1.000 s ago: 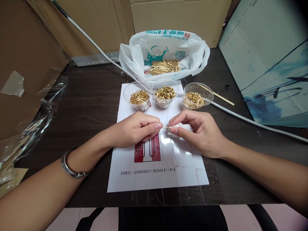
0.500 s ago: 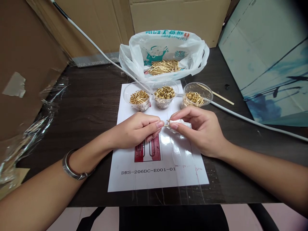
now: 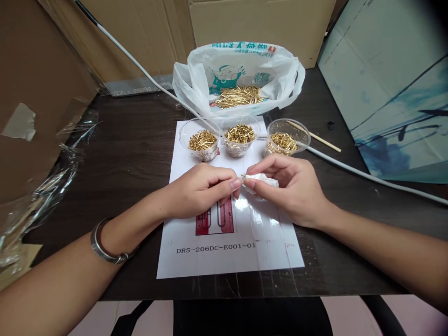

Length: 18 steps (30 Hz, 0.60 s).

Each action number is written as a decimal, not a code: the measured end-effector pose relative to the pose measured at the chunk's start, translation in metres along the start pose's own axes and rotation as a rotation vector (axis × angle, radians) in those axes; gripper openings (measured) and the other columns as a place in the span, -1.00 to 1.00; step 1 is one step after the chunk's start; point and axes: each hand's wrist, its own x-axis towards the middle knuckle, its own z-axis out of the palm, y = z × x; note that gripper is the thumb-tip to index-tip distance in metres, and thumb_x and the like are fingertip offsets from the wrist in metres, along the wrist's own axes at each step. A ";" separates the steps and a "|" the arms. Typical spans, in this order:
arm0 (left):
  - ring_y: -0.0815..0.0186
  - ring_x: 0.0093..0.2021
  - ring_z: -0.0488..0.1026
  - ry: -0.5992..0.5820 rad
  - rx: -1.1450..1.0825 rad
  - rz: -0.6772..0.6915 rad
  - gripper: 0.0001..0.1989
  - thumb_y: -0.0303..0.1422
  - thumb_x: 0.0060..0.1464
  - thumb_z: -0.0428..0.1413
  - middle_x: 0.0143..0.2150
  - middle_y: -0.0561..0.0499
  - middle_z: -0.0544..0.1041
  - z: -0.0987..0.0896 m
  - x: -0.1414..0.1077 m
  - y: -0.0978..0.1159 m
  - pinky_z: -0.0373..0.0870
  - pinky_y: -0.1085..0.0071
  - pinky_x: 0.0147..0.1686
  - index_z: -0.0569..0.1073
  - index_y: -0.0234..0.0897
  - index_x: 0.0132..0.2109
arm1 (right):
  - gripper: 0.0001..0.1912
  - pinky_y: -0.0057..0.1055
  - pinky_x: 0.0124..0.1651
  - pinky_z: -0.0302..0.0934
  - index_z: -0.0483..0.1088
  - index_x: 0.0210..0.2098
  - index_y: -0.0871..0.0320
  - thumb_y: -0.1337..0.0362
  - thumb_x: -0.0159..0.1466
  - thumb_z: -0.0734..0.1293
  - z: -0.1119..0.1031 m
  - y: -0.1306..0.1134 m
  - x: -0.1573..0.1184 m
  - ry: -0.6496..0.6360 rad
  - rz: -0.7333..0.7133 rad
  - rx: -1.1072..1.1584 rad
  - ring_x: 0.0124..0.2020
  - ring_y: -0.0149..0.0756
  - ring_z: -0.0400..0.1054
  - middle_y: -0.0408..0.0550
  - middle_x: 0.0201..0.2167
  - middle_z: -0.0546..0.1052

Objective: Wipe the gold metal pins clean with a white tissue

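Observation:
My left hand is closed in a pinch, with its thumb and fingertips right beside those of my right hand. A thin brass pin shows as a small glint between the two hands; most of it is hidden by fingers. My right hand pinches a crumpled white tissue together with brass at its fingertips. Both hands are above a printed sheet, just in front of three clear plastic cups: the left cup, the middle cup and the right cup, all holding small brass pieces.
Behind the cups stands an open white plastic bag with many longer brass pins. A white cable crosses the dark table. One wooden stick rests by the right cup. Cardboard and a pale printed box enclose the area.
My left fingertips have moved slightly right, closer to my right hand. Less of the brass pin shows between them. My right hand stays nearly in place.

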 end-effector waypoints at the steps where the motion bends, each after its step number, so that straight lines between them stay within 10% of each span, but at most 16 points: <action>1: 0.48 -0.50 0.27 0.004 0.034 0.012 -0.67 -0.25 0.27 -0.09 -0.51 0.10 0.37 0.000 0.000 0.000 0.19 0.53 -0.45 0.44 -0.36 -0.29 | -0.81 -0.50 -0.38 0.29 0.44 -0.39 0.19 0.41 0.01 0.48 0.000 0.000 0.000 0.003 -0.003 0.004 -0.43 -0.45 0.40 -0.14 -0.44 0.54; 18: 0.47 -0.48 0.33 -0.063 0.018 0.106 -0.66 -0.36 0.29 -0.18 -0.49 0.07 0.44 -0.003 0.000 -0.005 0.24 0.55 -0.38 0.41 -0.35 -0.35 | -0.90 -0.47 -0.40 0.27 0.45 -0.36 0.15 0.35 0.10 0.44 -0.011 0.002 0.000 -0.009 -0.058 -0.066 -0.41 -0.43 0.40 -0.13 -0.40 0.53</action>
